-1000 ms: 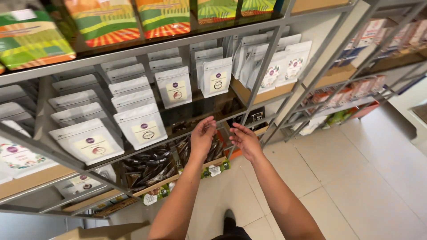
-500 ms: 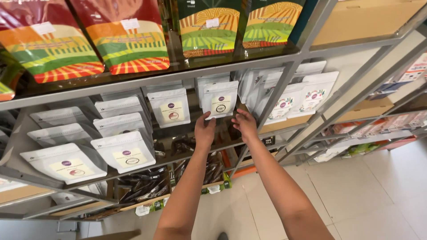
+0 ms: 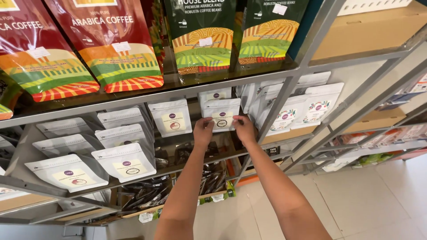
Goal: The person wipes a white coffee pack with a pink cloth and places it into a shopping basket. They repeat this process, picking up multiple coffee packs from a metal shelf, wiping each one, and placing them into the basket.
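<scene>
Your left hand (image 3: 203, 132) and right hand (image 3: 244, 129) grasp the white pouch (image 3: 221, 114) by its lower corners. It stands upright on the grey shelf (image 3: 147, 95), long axis vertical, label facing you.

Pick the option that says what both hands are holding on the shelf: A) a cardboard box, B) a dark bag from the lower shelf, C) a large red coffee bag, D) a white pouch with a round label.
D: the left hand and the right hand grip the lower corners of a white pouch on the middle shelf.
</scene>
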